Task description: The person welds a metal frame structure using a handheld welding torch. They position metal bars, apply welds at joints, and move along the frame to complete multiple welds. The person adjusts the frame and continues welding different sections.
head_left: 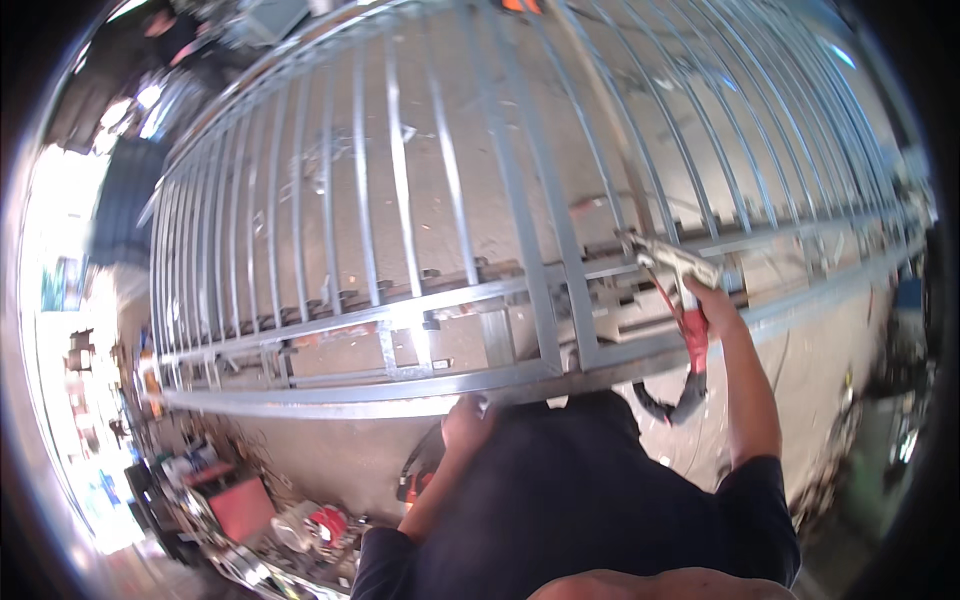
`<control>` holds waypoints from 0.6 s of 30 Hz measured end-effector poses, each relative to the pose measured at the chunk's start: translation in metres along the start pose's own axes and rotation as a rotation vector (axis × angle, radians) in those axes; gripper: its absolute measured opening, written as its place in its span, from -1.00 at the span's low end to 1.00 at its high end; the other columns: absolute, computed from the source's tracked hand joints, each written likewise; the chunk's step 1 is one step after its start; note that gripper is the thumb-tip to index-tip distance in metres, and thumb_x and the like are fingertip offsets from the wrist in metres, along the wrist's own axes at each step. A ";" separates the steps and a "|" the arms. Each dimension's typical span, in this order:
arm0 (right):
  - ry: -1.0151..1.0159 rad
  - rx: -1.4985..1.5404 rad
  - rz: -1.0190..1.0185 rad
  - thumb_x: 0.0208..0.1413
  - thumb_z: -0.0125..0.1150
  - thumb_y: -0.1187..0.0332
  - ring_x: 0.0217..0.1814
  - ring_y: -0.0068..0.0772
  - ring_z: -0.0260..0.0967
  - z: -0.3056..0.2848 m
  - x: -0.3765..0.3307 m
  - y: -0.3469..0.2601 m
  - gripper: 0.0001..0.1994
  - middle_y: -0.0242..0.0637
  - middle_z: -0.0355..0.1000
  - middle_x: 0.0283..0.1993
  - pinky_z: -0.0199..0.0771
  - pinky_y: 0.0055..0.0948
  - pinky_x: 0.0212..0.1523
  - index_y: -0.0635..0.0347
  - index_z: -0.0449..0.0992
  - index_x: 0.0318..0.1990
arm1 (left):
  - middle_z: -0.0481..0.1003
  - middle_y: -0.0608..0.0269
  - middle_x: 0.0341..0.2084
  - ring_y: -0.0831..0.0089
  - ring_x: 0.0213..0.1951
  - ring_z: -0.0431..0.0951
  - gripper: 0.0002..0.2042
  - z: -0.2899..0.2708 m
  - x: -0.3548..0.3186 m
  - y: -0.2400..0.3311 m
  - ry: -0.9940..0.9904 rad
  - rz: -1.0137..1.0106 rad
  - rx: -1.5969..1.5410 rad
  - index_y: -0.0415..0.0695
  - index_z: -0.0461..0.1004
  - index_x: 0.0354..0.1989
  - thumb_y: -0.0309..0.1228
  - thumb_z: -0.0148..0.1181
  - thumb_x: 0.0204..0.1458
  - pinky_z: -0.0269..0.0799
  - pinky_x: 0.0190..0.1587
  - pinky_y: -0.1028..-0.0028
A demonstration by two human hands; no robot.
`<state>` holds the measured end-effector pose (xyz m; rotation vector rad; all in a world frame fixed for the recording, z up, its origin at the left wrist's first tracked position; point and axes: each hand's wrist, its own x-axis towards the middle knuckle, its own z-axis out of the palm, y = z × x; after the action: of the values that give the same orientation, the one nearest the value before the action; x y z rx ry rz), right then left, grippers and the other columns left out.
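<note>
A long silver metal frame [470, 384] with many parallel bars spans the view in front of me. At its near side, right of the middle, my right hand [712, 305] is closed around a tool [694, 325] with a pale T-shaped metal head, a red grip and a curved black lower end; its exact kind is unclear. The tool's head lies over the frame's near rails. My left hand [467, 428] is curled close to the near rail, in front of my dark shirt. What its fingers hold, if anything, is too blurred to make out.
At lower left stands a red box [238, 503] among cluttered tools and a round red-and-white item [322, 527]. An orange object [520, 5] lies beyond the bars at the top. Another person [172, 35] is at the far upper left.
</note>
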<state>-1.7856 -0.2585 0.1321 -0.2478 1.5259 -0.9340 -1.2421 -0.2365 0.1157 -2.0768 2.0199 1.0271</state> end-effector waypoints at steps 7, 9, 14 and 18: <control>-0.232 -0.036 -0.021 0.39 0.24 -0.04 -0.55 -0.29 0.54 -0.042 0.046 0.006 -0.58 -0.21 0.57 -0.49 0.61 -0.19 -0.51 0.20 0.64 -0.08 | 0.66 0.00 0.07 0.01 0.15 0.65 -0.40 0.062 -0.112 -0.029 -0.061 -0.542 -0.193 -0.03 0.63 0.13 0.18 0.16 0.11 0.50 0.23 0.07; -0.249 -0.033 -0.037 0.38 0.25 -0.03 -0.53 -0.33 0.55 -0.054 0.062 0.010 -0.58 -0.23 0.58 -0.47 0.62 -0.23 -0.49 0.20 0.64 -0.08 | 0.65 -0.04 0.10 -0.01 0.18 0.63 -0.36 0.087 -0.139 -0.032 -0.071 -0.618 -0.221 -0.06 0.61 0.16 0.20 0.16 0.12 0.49 0.24 0.07; -0.301 0.009 0.012 0.40 0.22 -0.07 -0.50 -0.33 0.58 -0.062 0.076 0.006 -0.58 -0.23 0.61 -0.44 0.62 -0.29 -0.47 0.16 0.64 -0.09 | 0.60 -0.14 0.17 -0.04 0.25 0.59 -0.23 0.149 -0.193 -0.049 -0.018 -0.783 -0.328 -0.16 0.52 0.31 0.25 0.13 0.13 0.46 0.28 0.07; -0.081 -0.043 -0.034 0.39 0.20 -0.18 -0.49 -0.35 0.54 -0.069 0.071 0.001 -0.52 -0.26 0.56 -0.45 0.60 -0.31 -0.46 0.11 0.62 -0.17 | 0.71 -0.06 -0.44 0.06 -0.30 0.77 -0.41 0.159 -0.214 -0.050 -0.053 -0.804 -0.546 -0.34 0.68 -0.12 0.08 0.14 0.21 0.66 -0.11 0.13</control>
<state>-1.8624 -0.2752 0.0728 -0.3395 1.4727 -0.9084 -1.2429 0.0322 0.0786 -2.6760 0.7268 1.4827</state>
